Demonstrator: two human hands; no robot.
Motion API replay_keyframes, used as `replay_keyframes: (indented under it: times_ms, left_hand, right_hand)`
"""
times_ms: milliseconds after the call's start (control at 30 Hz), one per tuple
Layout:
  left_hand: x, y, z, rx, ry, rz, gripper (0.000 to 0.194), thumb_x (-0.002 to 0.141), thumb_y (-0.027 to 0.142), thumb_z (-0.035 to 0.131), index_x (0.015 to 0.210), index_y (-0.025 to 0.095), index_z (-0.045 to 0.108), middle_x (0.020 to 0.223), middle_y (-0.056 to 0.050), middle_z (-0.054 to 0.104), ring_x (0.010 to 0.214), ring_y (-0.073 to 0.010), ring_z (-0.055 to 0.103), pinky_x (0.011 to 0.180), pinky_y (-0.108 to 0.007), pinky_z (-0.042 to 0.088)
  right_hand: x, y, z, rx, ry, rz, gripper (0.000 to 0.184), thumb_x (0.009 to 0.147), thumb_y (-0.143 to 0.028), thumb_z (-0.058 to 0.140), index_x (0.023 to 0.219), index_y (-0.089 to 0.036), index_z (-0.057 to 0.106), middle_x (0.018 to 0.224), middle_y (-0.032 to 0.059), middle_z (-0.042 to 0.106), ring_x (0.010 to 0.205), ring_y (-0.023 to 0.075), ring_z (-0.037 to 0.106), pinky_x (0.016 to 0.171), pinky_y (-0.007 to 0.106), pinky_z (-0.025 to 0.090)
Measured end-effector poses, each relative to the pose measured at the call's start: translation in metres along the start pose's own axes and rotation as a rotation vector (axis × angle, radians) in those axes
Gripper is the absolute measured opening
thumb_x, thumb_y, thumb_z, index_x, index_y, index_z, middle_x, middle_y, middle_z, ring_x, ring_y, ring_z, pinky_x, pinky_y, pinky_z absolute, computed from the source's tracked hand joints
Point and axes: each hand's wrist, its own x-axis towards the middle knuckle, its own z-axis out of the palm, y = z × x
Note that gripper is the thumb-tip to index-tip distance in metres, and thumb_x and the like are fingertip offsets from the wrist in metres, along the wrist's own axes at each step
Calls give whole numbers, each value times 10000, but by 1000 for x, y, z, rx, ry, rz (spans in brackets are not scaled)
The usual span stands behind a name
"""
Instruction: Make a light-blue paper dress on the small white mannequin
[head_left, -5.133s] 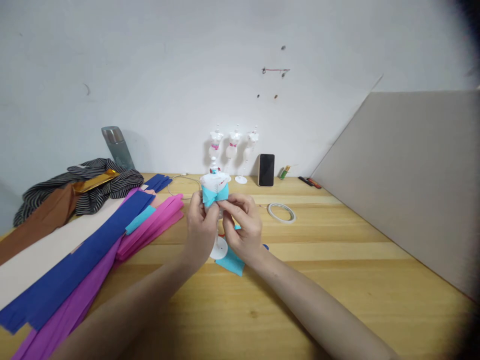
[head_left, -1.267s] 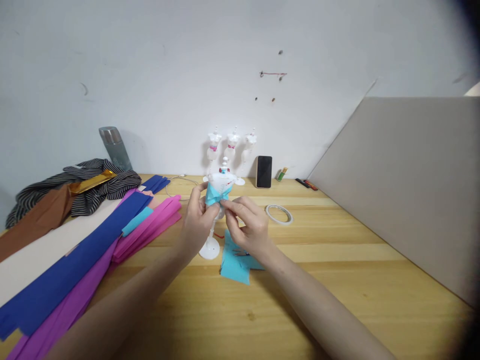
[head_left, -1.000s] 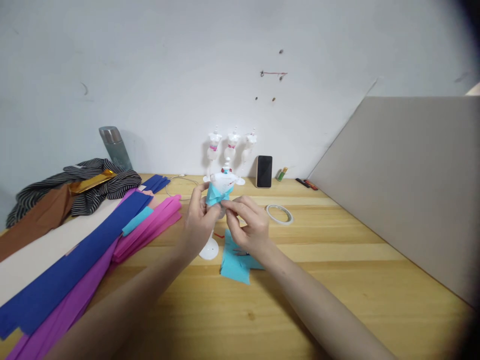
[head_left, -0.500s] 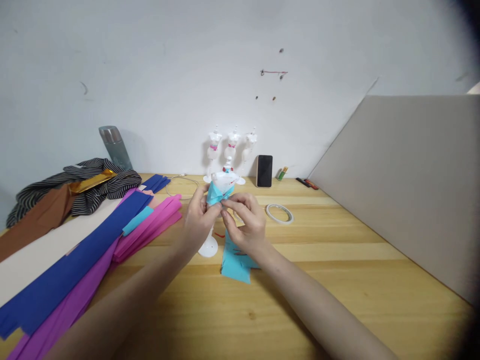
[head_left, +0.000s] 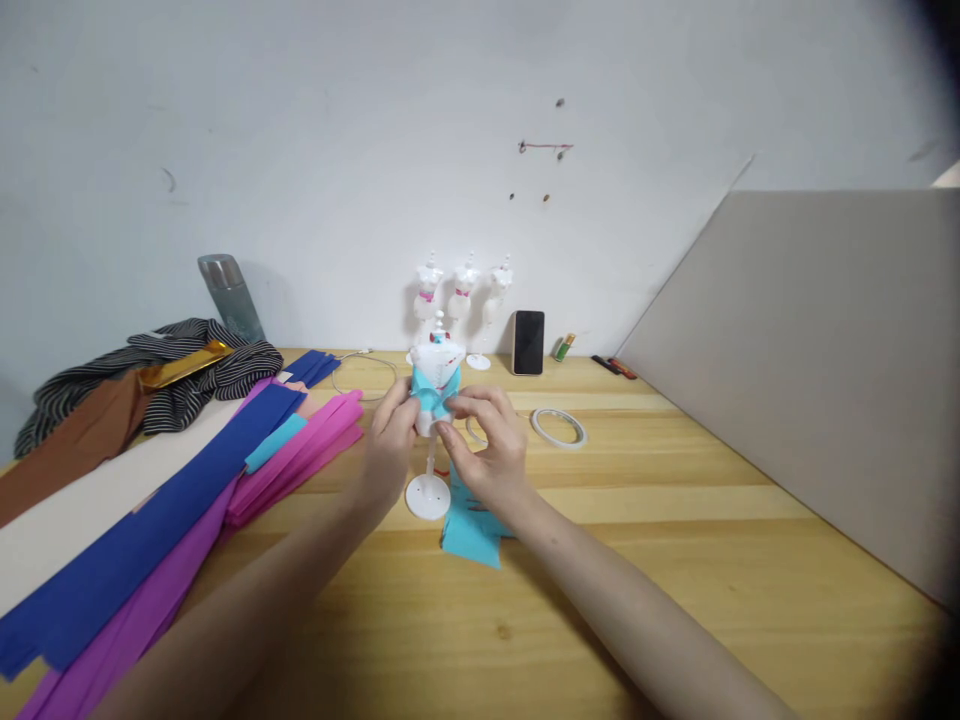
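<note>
A small white dress form (head_left: 437,355) stands upright on its round base (head_left: 428,497) between my hands. Light blue crepe paper (head_left: 435,385) is wrapped about its waist. My left hand (head_left: 395,430) closes on the left side of the form, fingers partly hidden behind it. At the right side of the wrap, my right hand (head_left: 491,432) pinches the paper's edge between thumb and fingers. More light blue paper (head_left: 472,535) lies on the table below my right hand.
Strips of blue, pink, purple, white and brown paper (head_left: 172,500) cover the left side, beside a striped cloth (head_left: 225,365) and a bottle (head_left: 231,297). Farther back are three dress forms (head_left: 463,285), a phone (head_left: 529,342) and a tape roll (head_left: 559,428). A grey panel (head_left: 825,370) borders the right.
The dress form has gone from tilted to upright, its base shifting slightly right. My left hand has moved a little left and lower, while my right hand stays close to the wrap.
</note>
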Motion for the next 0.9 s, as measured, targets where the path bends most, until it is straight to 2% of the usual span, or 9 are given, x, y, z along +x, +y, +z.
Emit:
replay_keyframes:
  times_ms: [167,333,533,900]
  left_hand:
    - [-1,-2,0,-26,-27,-10,119,838,313,549,875,202,571,795,6,591,737,-135,560,680,-238,457]
    - [-2,2,3,-17,-39,-15,113,822,277,562,890,188,574,804,3,619,751,-137,583,694,-236,465]
    - [-3,4,4,123,-4,13,103,820,260,552,881,183,583,772,6,624,728,-139,579,674,-236,456]
    - [-2,7,6,180,30,14,148,800,240,565,934,183,590,836,-8,652,761,-149,598,729,-255,475]
  right_hand:
    - [-1,-1,0,-8,-7,4,156,836,-133,606,973,-208,596,907,58,600,811,194,602,686,357,516]
    - [-2,-1,0,0,5,24,164,836,-140,607,980,-217,598,912,54,604,792,188,603,683,355,515]
    - [-2,-2,0,-12,4,26,175,835,-149,602,993,-225,607,928,58,622,799,196,610,687,366,517]
    - [-1,-5,-1,-26,15,24,119,864,-116,550,854,-217,611,907,58,638,856,201,620,737,368,502]
